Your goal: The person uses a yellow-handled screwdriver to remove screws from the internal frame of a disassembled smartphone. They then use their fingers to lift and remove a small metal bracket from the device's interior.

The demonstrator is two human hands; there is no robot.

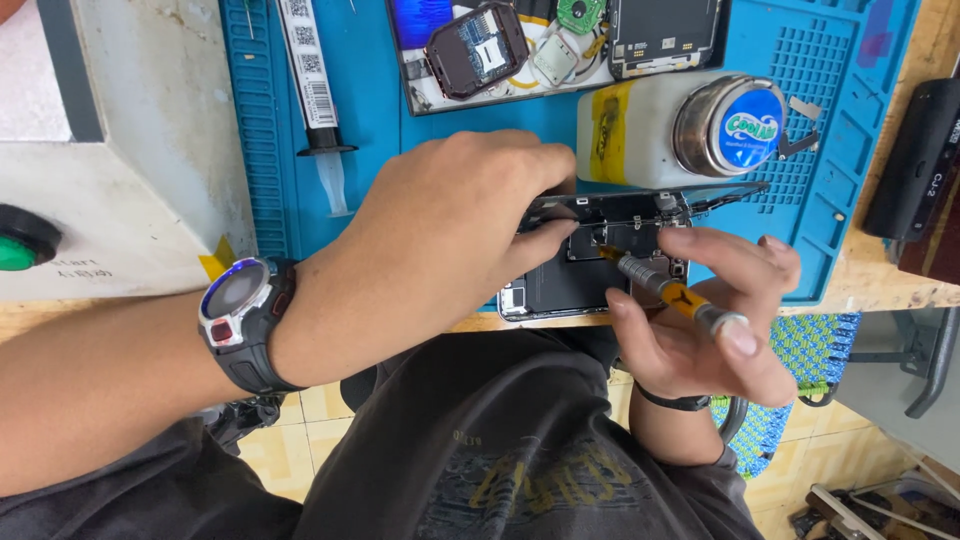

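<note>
An opened smartphone [570, 280] lies at the near edge of the blue work mat [380, 120], its dark insides showing. The screen panel [640, 200] is lifted on edge along the phone's far side. My left hand [450, 225], with a watch on its wrist, grips that raised panel and the phone's upper end. My right hand [715, 320] holds a small silver and yellow screwdriver [665, 290], forefinger on its cap, tip down inside the phone near the top.
A white plastic bottle [650, 130] with a metal pump cap lies on the mat behind the phone. A tray of phone parts [560, 45] sits at the back, a syringe [315, 90] to its left. A black case [915, 160] is at right.
</note>
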